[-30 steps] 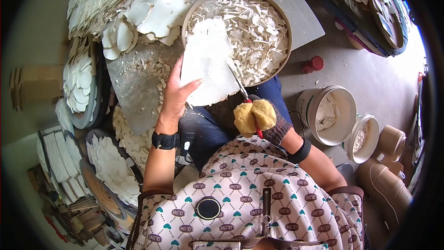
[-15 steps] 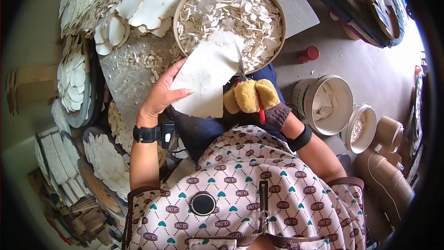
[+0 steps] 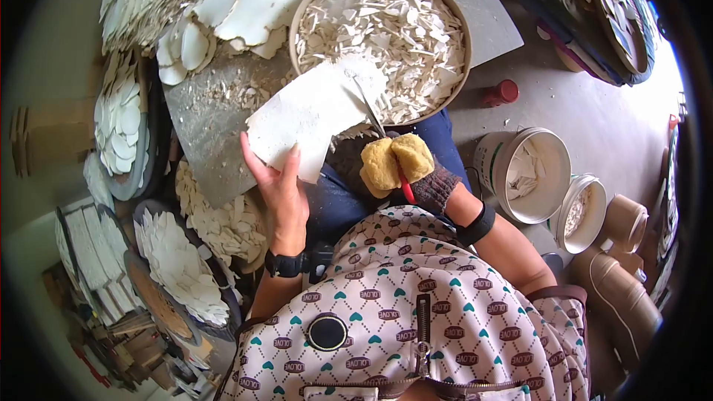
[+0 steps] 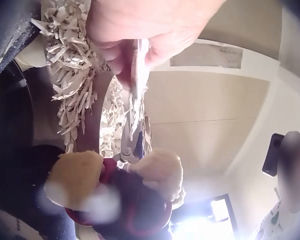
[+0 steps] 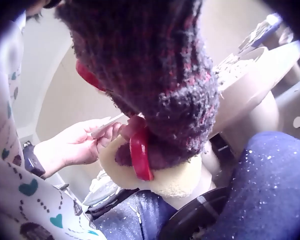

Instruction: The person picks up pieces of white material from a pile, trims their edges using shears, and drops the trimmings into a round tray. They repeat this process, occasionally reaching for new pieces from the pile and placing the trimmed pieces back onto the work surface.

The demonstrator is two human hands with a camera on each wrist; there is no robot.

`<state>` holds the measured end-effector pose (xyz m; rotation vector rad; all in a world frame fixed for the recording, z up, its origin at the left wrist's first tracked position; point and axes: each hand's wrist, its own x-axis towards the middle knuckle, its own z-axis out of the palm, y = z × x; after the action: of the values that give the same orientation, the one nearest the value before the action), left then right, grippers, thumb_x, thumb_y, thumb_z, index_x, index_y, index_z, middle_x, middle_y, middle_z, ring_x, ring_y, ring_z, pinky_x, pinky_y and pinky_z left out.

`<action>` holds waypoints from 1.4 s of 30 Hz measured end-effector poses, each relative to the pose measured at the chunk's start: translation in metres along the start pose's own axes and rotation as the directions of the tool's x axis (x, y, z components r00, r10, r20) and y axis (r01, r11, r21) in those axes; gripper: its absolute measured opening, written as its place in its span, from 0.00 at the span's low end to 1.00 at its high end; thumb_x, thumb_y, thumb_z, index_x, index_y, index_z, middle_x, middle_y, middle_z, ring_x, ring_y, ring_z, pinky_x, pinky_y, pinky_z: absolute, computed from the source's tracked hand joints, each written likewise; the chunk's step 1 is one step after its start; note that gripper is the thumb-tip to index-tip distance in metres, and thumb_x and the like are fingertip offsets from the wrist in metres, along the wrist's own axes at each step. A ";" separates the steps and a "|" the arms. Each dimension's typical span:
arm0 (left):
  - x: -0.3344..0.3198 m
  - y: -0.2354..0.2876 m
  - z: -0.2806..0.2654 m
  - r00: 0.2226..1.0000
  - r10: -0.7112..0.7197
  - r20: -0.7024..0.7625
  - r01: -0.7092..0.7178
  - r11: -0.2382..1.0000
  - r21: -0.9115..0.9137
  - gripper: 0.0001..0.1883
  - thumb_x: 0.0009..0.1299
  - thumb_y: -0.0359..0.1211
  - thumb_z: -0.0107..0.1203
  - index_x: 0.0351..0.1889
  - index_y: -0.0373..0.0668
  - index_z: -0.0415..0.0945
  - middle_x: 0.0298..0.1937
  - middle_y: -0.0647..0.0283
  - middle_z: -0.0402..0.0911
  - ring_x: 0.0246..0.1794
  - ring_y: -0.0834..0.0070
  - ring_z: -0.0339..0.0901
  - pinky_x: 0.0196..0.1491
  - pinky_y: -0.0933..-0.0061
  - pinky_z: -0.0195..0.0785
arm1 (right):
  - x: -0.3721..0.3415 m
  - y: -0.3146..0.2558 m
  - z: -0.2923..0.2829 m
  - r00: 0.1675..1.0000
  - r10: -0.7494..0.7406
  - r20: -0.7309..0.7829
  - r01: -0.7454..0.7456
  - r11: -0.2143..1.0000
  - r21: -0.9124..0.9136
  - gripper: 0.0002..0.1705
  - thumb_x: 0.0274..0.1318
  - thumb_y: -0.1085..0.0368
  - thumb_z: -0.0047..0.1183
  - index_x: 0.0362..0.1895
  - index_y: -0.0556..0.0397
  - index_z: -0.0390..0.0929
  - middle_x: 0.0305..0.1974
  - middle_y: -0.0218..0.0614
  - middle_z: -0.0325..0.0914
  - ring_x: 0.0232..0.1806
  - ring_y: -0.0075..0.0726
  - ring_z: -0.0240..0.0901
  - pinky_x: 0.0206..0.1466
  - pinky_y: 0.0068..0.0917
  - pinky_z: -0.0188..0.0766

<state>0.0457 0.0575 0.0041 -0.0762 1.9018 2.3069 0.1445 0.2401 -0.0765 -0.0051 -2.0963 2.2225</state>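
Note:
A white flat sheet with ragged edges is tilted over the near-left rim of a round tray full of white shards. The bare left hand pinches its lower left end between thumb and fingers. In a dark knitted glove with yellow padding, the right hand grips red-handled scissors, whose blades lie at the sheet's right part. The left wrist view shows the sheet edge-on in the left hand. In the right wrist view the glove is round the red handle.
Stacks of white pieces lie on the grey table at the left. More fill round containers beside it. On the floor at the right are a red-topped object, two white buckets and brown rolls.
The left hand has moved down, and the sheet has turned from nearly upright to slanting left, with its lower end farther left. The right hand still grips the scissors near the sheet's right side.

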 end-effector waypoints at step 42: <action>0.042 0.035 -0.012 0.898 -0.205 0.389 0.163 0.977 0.139 0.44 0.55 0.18 0.54 0.67 0.44 0.41 0.61 0.53 0.59 0.57 0.67 0.64 0.58 0.67 0.61 | 0.004 0.024 0.011 0.985 -0.094 -0.147 0.078 0.991 -0.113 0.11 0.49 0.70 0.48 0.40 0.53 0.73 0.38 0.41 0.75 0.40 0.45 0.71 0.43 0.32 0.69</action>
<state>-0.0016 0.0432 0.0302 0.2062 1.7149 1.9168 0.1388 0.2284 -0.0997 -0.0866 -2.0893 1.9920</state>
